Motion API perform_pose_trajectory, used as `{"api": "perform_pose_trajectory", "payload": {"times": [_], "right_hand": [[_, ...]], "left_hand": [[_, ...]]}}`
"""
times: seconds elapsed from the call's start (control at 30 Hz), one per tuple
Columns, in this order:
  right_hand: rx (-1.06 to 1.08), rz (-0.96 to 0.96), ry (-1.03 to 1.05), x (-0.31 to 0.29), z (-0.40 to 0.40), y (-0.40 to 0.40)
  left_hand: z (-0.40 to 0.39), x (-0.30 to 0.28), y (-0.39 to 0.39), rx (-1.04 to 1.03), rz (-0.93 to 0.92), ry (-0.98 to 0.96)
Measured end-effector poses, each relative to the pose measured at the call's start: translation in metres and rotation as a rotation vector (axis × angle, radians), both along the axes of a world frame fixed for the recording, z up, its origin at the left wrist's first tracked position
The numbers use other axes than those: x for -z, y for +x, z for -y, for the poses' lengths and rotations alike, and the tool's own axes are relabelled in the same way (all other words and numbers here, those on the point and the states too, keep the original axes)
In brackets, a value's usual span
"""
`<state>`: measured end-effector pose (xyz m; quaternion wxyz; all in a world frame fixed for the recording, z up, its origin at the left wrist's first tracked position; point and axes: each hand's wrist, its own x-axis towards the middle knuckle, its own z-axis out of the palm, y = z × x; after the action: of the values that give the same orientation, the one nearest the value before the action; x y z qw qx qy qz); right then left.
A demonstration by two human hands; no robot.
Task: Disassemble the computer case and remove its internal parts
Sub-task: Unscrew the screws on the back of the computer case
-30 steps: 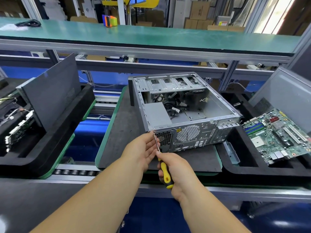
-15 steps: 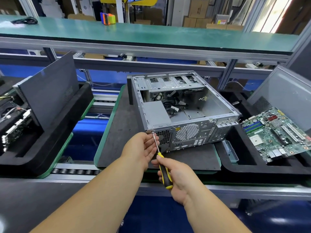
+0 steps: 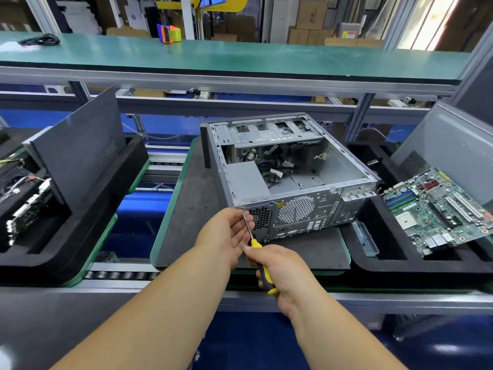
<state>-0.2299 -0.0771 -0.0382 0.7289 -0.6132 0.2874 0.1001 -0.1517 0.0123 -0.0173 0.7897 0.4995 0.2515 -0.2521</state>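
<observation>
the computer case point(image 3: 290, 180) lies open at centre frame on a dark mat. the right hand point(image 3: 280, 271) grips the yellow screwdriver point(image 3: 262, 265), tip at the case's rear upper-left corner; the left hand point(image 3: 226, 236) has its fingers point(image 3: 246, 218) curled round the shaft, steadying it. if the tip slips off, i'd guess a stripped screw or a jabbed finger.

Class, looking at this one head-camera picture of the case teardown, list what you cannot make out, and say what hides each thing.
Head view only:
- Screw under the screwdriver tip: too small, crowded by the left hand fingers.
- Screwdriver handle middle: wrapped by the right hand.
- Computer case cables: tangled, in shadow.
- Motherboard right end: cut off by the frame edge.
- Yellow warning label: too small to read.
</observation>
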Motion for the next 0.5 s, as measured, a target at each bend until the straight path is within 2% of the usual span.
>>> {"api": "perform_pose_trajectory", "payload": {"times": [0.5], "right_hand": [[-0.021,-0.041,-0.044,-0.0022,0.0025,0.0049]], "left_hand": [[0.0034,0.0048,0.0041,0.006,-0.002,-0.021]]}}
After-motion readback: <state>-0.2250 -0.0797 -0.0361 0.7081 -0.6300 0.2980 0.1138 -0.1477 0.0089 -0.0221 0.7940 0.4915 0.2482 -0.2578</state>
